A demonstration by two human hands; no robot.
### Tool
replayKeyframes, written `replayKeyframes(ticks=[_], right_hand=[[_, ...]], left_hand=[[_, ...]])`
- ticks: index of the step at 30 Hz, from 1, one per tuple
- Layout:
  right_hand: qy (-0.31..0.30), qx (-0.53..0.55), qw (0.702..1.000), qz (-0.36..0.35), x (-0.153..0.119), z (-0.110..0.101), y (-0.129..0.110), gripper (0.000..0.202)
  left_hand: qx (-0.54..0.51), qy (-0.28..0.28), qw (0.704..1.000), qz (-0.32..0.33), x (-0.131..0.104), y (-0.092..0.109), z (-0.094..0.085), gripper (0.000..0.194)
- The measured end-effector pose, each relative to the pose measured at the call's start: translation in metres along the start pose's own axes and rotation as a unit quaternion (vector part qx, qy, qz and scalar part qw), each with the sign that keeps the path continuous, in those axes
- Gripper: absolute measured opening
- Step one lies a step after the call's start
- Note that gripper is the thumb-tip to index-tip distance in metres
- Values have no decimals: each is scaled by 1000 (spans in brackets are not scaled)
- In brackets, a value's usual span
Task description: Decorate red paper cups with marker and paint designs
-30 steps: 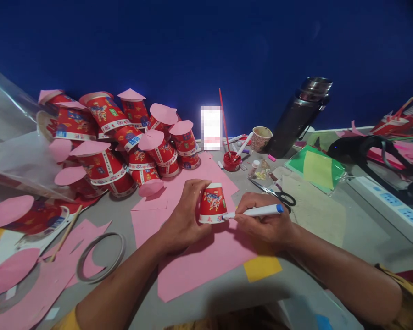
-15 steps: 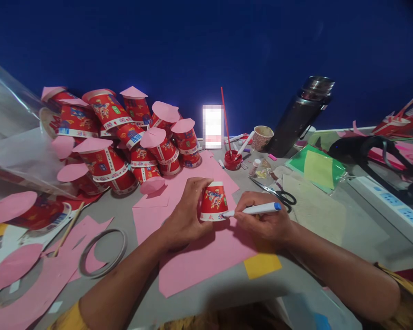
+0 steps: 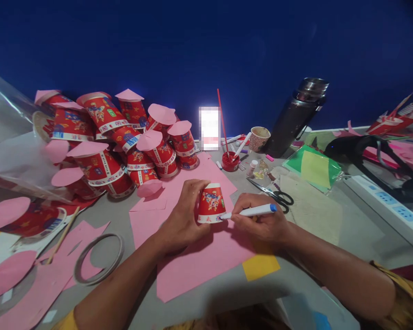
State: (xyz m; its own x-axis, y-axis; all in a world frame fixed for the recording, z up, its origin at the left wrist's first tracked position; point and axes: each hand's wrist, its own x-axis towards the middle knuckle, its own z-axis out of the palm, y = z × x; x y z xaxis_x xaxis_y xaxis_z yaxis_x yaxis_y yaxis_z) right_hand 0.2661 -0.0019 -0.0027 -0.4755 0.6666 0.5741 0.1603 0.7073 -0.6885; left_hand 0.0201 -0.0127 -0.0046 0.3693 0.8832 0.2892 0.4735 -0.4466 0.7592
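Note:
My left hand (image 3: 183, 215) grips a red paper cup (image 3: 211, 201) from its left side, fingers at the narrow top and thumb near the white patterned rim below. The cup is upside down, over pink paper (image 3: 199, 270). In my right hand (image 3: 261, 220) is a white marker with a blue end (image 3: 253, 211), pinched between thumb and fingers. Its tip touches or nearly touches the lower right part of the cup's white rim band. Under my right wrist lies a yellow paper piece (image 3: 261, 266).
Stacked red cups with pink paper tops (image 3: 103, 167) fill the back left. A tape ring (image 3: 78, 270) lies nearer. Behind my right hand are scissors (image 3: 282, 197), a red pot (image 3: 230, 162), a patterned cup (image 3: 260, 139) and a black flask (image 3: 291, 121). A power strip (image 3: 388, 206) sits right.
The whole view has shifted slightly, so most things appear a little further left. Both hands keep their holds on the cup and marker, with the tip still at the white rim.

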Motion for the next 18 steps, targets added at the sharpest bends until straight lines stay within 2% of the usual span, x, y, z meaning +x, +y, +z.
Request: replayKeyframes(ticks=[6,12,18], right_hand=[[60,8,998,20,0,-1,-1,15],[23,-18,999,-26,2,-1,-2,12],[22,-19,998,-48,2,1,0,8]], left_hand=[[2,0,1000,-3,0,0,-1,73],[1,1,1000,2,-1,-2,0,74],[5,1,1000,1,0,-2,0,74]])
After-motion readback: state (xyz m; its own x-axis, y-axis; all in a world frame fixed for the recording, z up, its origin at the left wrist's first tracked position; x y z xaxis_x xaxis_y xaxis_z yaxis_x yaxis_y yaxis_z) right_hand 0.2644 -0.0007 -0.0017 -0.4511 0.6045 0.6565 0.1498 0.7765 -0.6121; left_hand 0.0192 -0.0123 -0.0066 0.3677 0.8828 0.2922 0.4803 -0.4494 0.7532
